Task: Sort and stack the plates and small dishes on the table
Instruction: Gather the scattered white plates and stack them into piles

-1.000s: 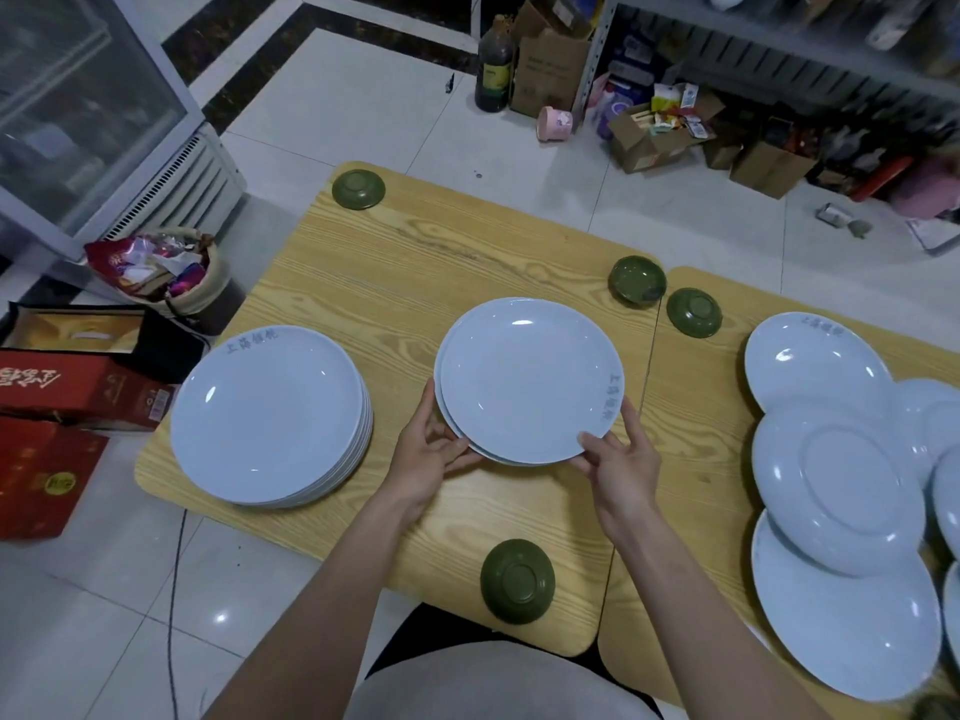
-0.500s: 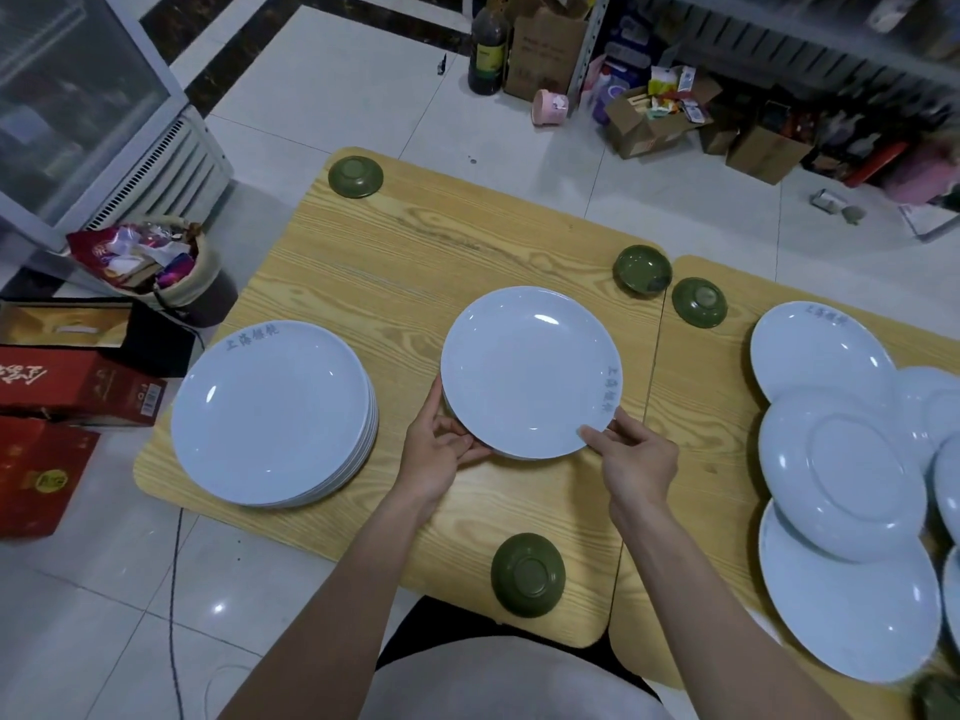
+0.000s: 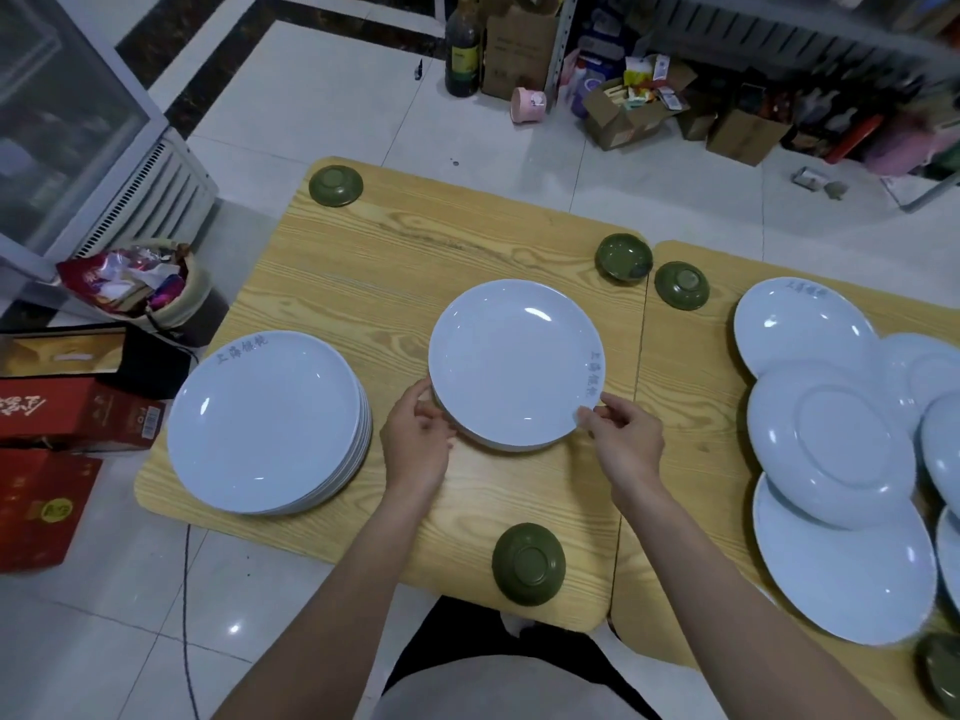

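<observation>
Gripping the small stack of plates (image 3: 511,363) at its near rim, both hands are closed on it: the left hand (image 3: 415,439) curls its fingers round the near-left edge, and the right hand (image 3: 623,439) pinches the near-right edge between thumb and fingertips. The stack lies face up on the wooden table (image 3: 415,262), with grey printed characters along its right rim; whether it rests fully on the wood or is tipped slightly cannot be told. Left of this stack, apart from it, stands a taller stack of plates (image 3: 265,420), also face up. Beyond the small stack to the right sit two green dishes close together, an upright dish (image 3: 623,256) and an overturned dish (image 3: 681,284), the latter on the second table (image 3: 691,407) that butts against the first. Far beyond the stack to the left, at the table corner, lies another green dish (image 3: 336,185). Nearer the person than the stack, at the table's front edge, a fourth green dish (image 3: 528,563) lies bottom up. Well to the right of the stack, loose white plates overlap one another: a face-up plate (image 3: 802,332), an upside-down plate (image 3: 831,446) partly over it, and a large plate (image 3: 844,563) beneath that one.
</observation>
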Available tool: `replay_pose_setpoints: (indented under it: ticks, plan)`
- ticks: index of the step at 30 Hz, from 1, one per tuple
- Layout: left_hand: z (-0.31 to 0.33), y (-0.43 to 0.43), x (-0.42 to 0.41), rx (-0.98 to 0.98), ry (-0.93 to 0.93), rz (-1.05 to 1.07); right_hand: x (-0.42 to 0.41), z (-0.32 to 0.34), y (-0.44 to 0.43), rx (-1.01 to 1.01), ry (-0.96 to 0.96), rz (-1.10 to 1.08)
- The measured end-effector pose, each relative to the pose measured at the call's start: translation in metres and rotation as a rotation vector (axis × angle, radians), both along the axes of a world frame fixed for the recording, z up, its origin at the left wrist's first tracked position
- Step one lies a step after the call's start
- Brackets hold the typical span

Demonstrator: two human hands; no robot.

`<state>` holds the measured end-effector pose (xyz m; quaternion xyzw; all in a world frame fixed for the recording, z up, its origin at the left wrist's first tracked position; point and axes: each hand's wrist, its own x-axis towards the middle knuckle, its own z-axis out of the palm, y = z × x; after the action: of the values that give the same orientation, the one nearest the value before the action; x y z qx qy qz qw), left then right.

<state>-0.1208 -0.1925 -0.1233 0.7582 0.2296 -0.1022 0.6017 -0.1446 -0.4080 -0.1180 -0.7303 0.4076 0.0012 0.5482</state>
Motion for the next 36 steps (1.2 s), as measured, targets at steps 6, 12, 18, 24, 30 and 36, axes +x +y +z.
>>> replay_pose_setpoints:
  ticks: [6, 12, 18, 24, 30, 36]
  plan:
    - [0.04, -0.022, 0.003, 0.513, -0.4, -0.455, -0.021, 0.042, -0.042, -0.354, 0.025, 0.698]
    - [0.083, -0.104, -0.013, 0.81, -0.561, -0.886, -0.059, 0.093, -0.107, -0.741, 0.105, 0.939]
    - [0.126, -0.213, -0.058, 0.922, -0.724, -1.0, -0.119, 0.138, -0.187, -0.94, 0.116, 0.892]
    - [0.155, -0.315, -0.115, 0.986, -0.867, -1.037, -0.19, 0.158, -0.273, -1.066, 0.176, 0.752]
    - [0.156, -0.391, -0.163, 1.039, -0.854, -1.114, -0.256, 0.161, -0.34, -1.014, 0.24, 0.597]
    - [0.154, -0.452, -0.18, 1.028, -0.879, -1.172, -0.29, 0.164, -0.393, -1.021, 0.285, 0.512]
